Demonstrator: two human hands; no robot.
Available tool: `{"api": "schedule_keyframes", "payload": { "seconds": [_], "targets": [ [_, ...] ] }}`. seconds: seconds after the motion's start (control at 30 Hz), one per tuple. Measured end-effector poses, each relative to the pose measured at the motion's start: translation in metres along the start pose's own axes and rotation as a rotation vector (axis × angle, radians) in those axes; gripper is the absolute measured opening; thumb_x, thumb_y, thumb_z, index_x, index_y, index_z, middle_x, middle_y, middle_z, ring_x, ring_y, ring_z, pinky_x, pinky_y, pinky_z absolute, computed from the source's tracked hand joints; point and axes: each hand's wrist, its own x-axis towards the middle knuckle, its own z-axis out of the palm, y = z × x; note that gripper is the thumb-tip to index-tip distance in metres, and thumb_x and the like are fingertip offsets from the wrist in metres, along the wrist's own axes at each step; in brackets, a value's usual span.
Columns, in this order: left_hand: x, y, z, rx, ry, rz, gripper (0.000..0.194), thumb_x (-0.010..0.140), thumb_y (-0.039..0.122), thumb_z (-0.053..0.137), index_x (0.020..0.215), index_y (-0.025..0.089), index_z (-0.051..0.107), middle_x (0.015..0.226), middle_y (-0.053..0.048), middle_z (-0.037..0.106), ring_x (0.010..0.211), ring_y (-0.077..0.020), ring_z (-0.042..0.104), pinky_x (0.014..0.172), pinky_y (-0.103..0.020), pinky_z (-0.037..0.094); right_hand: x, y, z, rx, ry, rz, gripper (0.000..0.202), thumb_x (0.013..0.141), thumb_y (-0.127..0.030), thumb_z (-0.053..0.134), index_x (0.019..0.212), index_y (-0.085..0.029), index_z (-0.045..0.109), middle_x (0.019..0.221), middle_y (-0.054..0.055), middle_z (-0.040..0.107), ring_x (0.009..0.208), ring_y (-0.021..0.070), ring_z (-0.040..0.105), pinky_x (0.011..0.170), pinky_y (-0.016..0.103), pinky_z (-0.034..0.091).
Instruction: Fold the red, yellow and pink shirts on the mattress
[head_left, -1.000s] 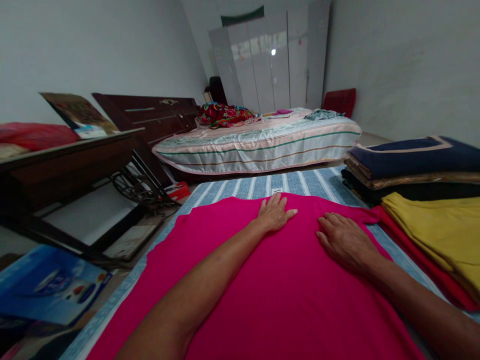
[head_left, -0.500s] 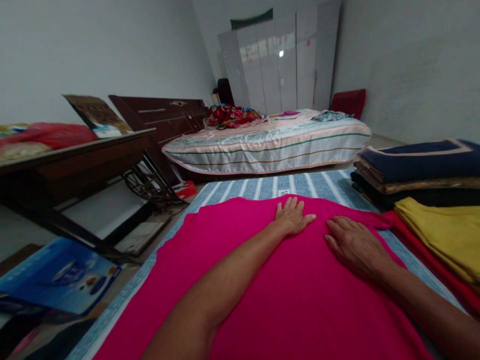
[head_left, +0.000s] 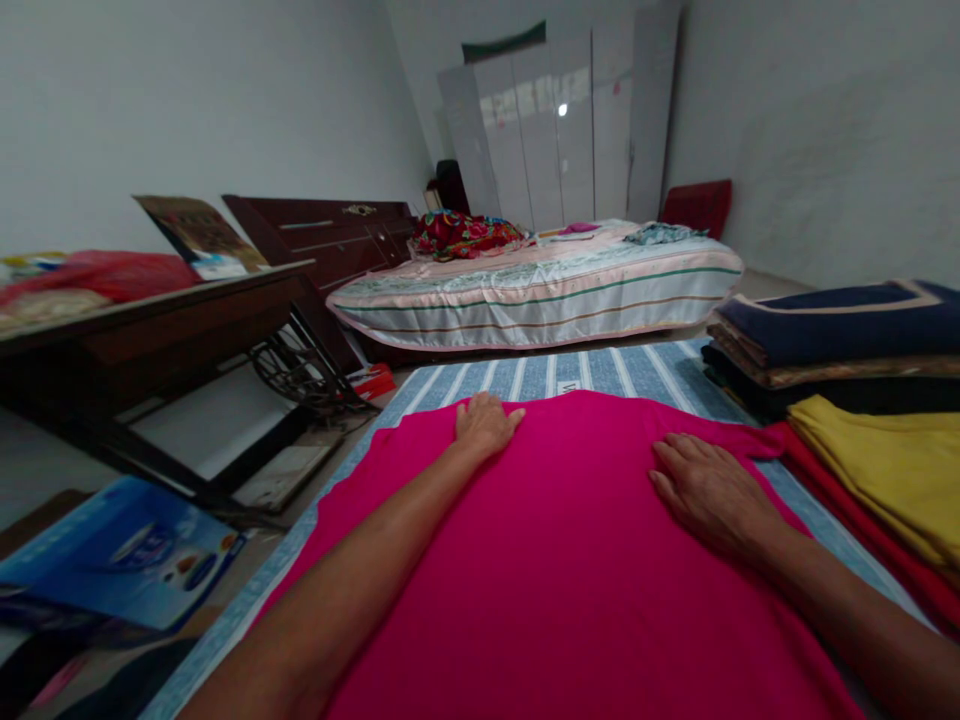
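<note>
Right hand (head_left: 714, 492) touches pink shirt (head_left: 555, 570) near folded clothes (head_left: 889, 460).

The surface under everything has a blue cover (head_left: 536, 378) with white stripes. Directly on it, a pink shirt (head_left: 570, 570) is spread beneath the left hand (head_left: 484, 425) and the right hand (head_left: 712, 490). Right of the right hand lies folded red cloth (head_left: 862, 522); farther ahead, a dark folded pile (head_left: 840, 335).
</note>
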Motion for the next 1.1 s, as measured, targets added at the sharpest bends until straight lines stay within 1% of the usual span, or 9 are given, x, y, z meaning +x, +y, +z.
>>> {"api": "schedule_keyframes", "payload": {
  "seconds": [0.1, 0.23, 0.4, 0.53, 0.6, 0.7, 0.83, 1.0, 1.1],
  "targets": [
    [0.011, -0.026, 0.01, -0.021, -0.08, -0.124, 0.072, 0.086, 0.064, 0.027, 0.133, 0.012, 0.043, 0.147, -0.019, 0.034, 0.137, -0.032, 0.027, 0.107, -0.05, 0.027, 0.0, 0.001, 0.001, 0.023, 0.015, -0.002, 0.032, 0.091, -0.033, 0.036, 0.102, -0.016, 0.062, 0.108, 0.014, 0.062, 0.102, 0.0269, 0.054, 0.087, 0.039, 0.04],
    [0.017, -0.034, 0.02, -0.058, -0.143, -0.116, 0.076, 0.086, 0.066, 0.024, 0.141, 0.014, 0.031, 0.154, -0.017, 0.018, 0.142, -0.03, 0.016, 0.109, -0.055, 0.02, 0.0, 0.002, -0.001, 0.046, 0.01, -0.005, 0.032, 0.091, -0.033, 0.037, 0.102, -0.016, 0.061, 0.106, 0.014, 0.062, 0.101, 0.0272, 0.054, 0.086, 0.039, 0.039],
    [0.012, -0.039, 0.024, -0.072, -0.012, -0.062, 0.071, 0.089, 0.063, 0.02, 0.138, 0.013, 0.036, 0.153, -0.017, 0.022, 0.141, -0.028, 0.017, 0.111, -0.052, 0.018, 0.001, 0.003, -0.003, 0.052, -0.01, -0.018, 0.032, 0.091, -0.033, 0.035, 0.101, -0.016, 0.061, 0.106, 0.015, 0.062, 0.099, 0.0273, 0.055, 0.086, 0.04, 0.04],
    [0.009, -0.044, 0.025, -0.106, -0.053, -0.01, 0.065, 0.091, 0.059, 0.021, 0.137, 0.015, 0.036, 0.152, -0.016, 0.025, 0.14, -0.027, 0.021, 0.11, -0.05, 0.022, 0.0, 0.005, -0.002, 0.057, -0.016, -0.009, 0.032, 0.091, -0.033, 0.036, 0.104, -0.015, 0.06, 0.11, 0.015, 0.061, 0.102, 0.0275, 0.055, 0.087, 0.039, 0.04],
    [0.004, -0.043, 0.021, -0.111, -0.025, -0.006, 0.061, 0.093, 0.055, 0.022, 0.135, 0.014, 0.037, 0.151, -0.017, 0.027, 0.14, -0.0259, 0.023, 0.109, -0.046, 0.024, 0.0, 0.006, -0.002, 0.054, -0.03, 0.007, 0.034, 0.091, -0.034, 0.036, 0.106, -0.015, 0.059, 0.11, 0.015, 0.061, 0.103, 0.027, 0.056, 0.087, 0.038, 0.039],
    [-0.014, -0.038, 0.011, -0.103, 0.019, 0.07, 0.058, 0.094, 0.052, 0.021, 0.131, 0.013, 0.043, 0.15, -0.017, 0.029, 0.139, -0.0257, 0.024, 0.109, -0.043, 0.025, 0.0, 0.009, -0.001, 0.038, -0.057, 0.008, 0.037, 0.092, -0.036, 0.034, 0.109, -0.015, 0.059, 0.112, 0.015, 0.061, 0.105, 0.0272, 0.055, 0.088, 0.038, 0.039],
    [-0.054, -0.033, 0.002, -0.104, -0.058, 0.169, 0.063, 0.093, 0.056, 0.019, 0.132, 0.014, 0.044, 0.151, -0.016, 0.029, 0.14, -0.0263, 0.023, 0.109, -0.045, 0.025, -0.001, 0.013, 0.0, 0.017, -0.09, -0.003, 0.038, 0.092, -0.038, 0.033, 0.108, -0.015, 0.058, 0.115, 0.015, 0.06, 0.106, 0.0277, 0.055, 0.088, 0.038, 0.04],
    [-0.102, -0.042, -0.002, -0.08, -0.109, 0.151, 0.065, 0.092, 0.057, 0.021, 0.138, 0.015, 0.038, 0.152, -0.015, 0.026, 0.141, -0.0261, 0.021, 0.111, -0.044, 0.023, -0.002, 0.016, -0.002, 0.011, -0.092, 0.006, 0.04, 0.092, -0.038, 0.032, 0.114, -0.015, 0.057, 0.118, 0.016, 0.059, 0.109, 0.029, 0.055, 0.088, 0.04, 0.04],
    [-0.133, -0.047, -0.011, -0.087, -0.153, 0.134, 0.066, 0.092, 0.057, 0.022, 0.141, 0.014, 0.035, 0.153, -0.014, 0.022, 0.142, -0.0259, 0.017, 0.112, -0.045, 0.021, -0.003, 0.018, -0.003, -0.013, -0.106, -0.013, 0.043, 0.093, -0.04, 0.03, 0.116, -0.014, 0.056, 0.12, 0.017, 0.059, 0.111, 0.0293, 0.053, 0.089, 0.04, 0.04]
  ]
}}
